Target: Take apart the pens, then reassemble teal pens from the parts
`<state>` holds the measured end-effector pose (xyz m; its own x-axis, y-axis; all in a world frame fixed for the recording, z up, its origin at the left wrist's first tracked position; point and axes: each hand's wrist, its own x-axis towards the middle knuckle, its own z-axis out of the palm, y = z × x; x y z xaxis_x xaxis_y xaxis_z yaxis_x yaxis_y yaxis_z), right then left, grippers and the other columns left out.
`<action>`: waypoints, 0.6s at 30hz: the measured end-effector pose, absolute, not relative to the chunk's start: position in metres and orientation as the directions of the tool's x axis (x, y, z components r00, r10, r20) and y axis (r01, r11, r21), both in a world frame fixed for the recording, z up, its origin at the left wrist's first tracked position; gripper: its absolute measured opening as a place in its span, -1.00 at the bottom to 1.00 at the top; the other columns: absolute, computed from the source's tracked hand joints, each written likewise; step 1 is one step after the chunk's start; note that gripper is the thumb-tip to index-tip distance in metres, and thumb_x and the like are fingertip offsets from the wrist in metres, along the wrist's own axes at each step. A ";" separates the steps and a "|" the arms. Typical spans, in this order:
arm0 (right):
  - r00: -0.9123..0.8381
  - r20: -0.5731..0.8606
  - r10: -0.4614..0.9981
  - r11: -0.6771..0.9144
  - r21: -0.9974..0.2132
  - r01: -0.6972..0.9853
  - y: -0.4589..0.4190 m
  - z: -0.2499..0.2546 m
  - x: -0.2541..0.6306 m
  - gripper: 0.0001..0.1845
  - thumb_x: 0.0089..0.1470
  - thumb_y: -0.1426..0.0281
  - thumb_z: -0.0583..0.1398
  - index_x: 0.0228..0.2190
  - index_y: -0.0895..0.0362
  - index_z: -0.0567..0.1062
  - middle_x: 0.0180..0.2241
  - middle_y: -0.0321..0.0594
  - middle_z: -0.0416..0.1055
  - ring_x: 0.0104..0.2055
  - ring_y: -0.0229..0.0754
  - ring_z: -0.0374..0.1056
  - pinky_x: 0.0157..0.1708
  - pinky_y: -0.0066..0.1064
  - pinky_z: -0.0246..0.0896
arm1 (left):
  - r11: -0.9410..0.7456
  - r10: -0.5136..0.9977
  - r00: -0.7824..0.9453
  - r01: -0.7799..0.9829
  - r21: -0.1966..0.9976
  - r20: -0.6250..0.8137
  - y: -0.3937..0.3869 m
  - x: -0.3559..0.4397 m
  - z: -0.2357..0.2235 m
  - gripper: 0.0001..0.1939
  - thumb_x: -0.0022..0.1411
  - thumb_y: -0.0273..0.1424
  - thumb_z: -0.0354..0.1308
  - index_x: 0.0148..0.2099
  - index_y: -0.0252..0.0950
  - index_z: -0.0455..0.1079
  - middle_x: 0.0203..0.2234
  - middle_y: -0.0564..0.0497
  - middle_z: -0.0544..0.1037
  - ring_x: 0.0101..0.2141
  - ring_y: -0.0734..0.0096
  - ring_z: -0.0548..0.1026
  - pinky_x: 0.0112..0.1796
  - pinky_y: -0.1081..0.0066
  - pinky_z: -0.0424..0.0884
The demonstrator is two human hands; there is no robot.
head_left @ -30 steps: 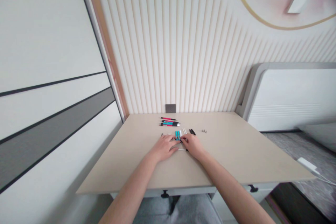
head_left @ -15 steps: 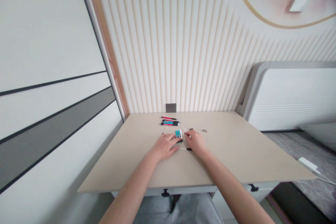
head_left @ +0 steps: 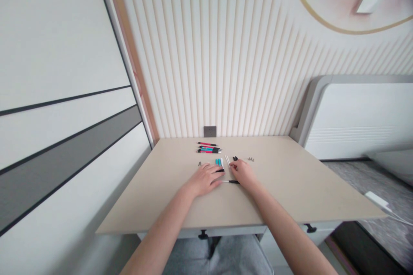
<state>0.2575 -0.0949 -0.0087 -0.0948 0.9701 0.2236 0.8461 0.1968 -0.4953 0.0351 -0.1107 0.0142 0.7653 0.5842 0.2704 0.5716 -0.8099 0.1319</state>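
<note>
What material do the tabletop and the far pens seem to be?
The tabletop looks like matte laminate: even beige, soft sheen. The pens seem to be plastic, with bright pink and teal barrels, perhaps metal tips; too small to be sure.

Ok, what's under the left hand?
The left hand rests on the beige tabletop. Its palm covers the spot beneath, so anything there can't be seen. Just past its fingertips lie teal pen parts and a black piece.
</note>
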 end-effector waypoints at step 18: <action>-0.130 0.256 0.958 0.250 -0.520 0.817 -0.097 -0.007 0.255 -0.72 0.12 0.45 0.11 -0.18 0.09 0.57 -0.26 -0.19 0.49 -0.22 -0.21 0.40 -0.15 -0.48 0.17 | -0.833 0.547 0.783 0.544 0.101 0.295 -0.108 0.036 0.012 -0.63 0.41 -0.20 -0.12 0.14 -0.10 0.35 0.13 0.00 0.39 0.12 0.26 0.30 0.14 0.20 0.11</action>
<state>0.2553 -0.0967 -0.0068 -0.1299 0.9579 0.2560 0.8170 0.2497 -0.5198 0.0356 -0.1077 0.0119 0.7831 0.5474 0.2950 0.5441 -0.8329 0.1012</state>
